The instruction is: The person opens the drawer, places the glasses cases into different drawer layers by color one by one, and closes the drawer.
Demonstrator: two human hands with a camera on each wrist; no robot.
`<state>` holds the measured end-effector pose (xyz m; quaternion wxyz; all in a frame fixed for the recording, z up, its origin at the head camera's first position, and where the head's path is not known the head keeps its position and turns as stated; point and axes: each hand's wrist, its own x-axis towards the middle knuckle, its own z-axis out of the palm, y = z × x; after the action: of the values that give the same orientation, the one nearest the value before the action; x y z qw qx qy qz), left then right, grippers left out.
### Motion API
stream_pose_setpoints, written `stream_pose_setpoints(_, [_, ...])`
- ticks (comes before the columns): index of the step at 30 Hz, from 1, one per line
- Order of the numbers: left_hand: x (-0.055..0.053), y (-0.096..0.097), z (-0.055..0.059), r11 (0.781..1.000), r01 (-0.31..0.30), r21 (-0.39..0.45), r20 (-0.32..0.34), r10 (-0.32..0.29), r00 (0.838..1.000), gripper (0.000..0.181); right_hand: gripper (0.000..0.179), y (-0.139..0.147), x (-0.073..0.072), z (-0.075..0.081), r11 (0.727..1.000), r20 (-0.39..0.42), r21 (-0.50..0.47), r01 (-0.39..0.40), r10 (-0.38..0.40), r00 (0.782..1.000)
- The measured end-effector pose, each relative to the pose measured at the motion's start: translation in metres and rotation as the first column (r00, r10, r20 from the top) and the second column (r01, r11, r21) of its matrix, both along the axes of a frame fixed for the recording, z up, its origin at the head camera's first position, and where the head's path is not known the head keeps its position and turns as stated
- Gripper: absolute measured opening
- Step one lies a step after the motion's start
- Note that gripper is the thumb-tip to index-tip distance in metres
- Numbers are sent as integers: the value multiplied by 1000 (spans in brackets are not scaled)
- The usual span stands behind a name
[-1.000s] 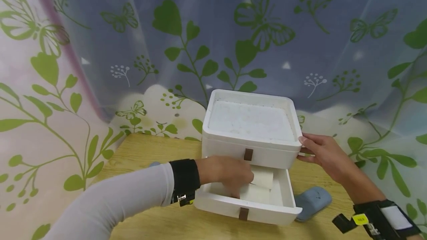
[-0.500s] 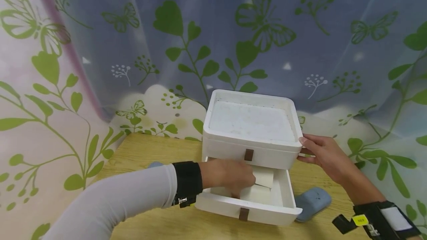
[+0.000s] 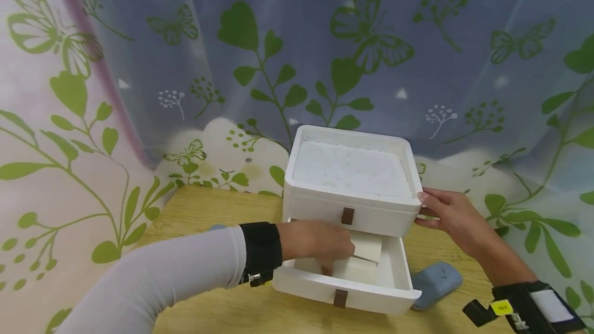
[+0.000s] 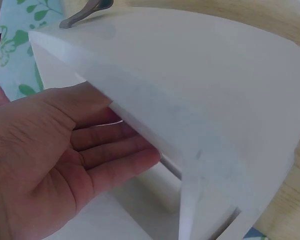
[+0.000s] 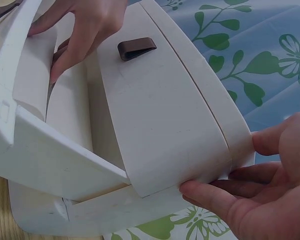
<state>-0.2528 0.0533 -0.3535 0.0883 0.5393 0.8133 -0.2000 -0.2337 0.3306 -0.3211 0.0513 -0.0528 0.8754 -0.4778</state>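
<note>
A white two-drawer storage box (image 3: 320, 206) stands with its lower drawer (image 3: 301, 291) pulled out. Two cream-coloured, paper-like pieces lie inside it: a back piece (image 3: 370, 246) and a front piece (image 3: 364, 273). My left hand (image 3: 315, 241) reaches down into the drawer. In the right wrist view, the thumb of that left hand (image 5: 92, 25) lies on the near side of the front piece (image 5: 34, 80) and its fingers curl over the far edge, pinching it. My right hand (image 3: 457, 216) grips the box's right side, thumb at the top rim and fingers lower down.
Below the box is a wood-grain tabletop (image 3: 223, 205). A flat blue object (image 3: 436, 283) lies right of the drawer, and a bit of blue (image 3: 218, 227) shows behind the left forearm. A patterned curtain (image 3: 297, 55) hangs close behind.
My left hand has shifted very slightly to the right within the drawer. The right hand keeps its hold on the box, and the head view has drifted a little.
</note>
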Motion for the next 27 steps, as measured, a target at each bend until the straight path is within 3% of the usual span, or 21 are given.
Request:
stream_pose_setpoints(7, [-3, -6, 11, 993, -71, 90, 113, 61, 992, 19, 71, 1, 0, -3, 1000, 1, 5, 10, -10, 1000])
stream_pose_setpoints(11, [-5, -17, 15, 981, -54, 188, 151, 26, 988, 21, 71, 1, 0, -2, 1000, 2, -2, 6, -6, 1000])
stream_pose_setpoints(16, [-1, -32, 14, 947, -42, 317, 158, -9, 987, 25, 70, 0, -1, 1, 1000, 5, -17, 1, -1, 1000])
stream_pose_setpoints(21, [11, -46, 7, 887, -109, 450, 226, 6, 974, 25, 71, -1, -1, 0, 1000, 10, -15, 6, -6, 1000])
stream_pose_setpoints(27, [35, -56, 8, 756, -153, 636, 276, -38, 960, 32, 69, 0, -1, 0, 1000, 11, -23, 4, -3, 1000])
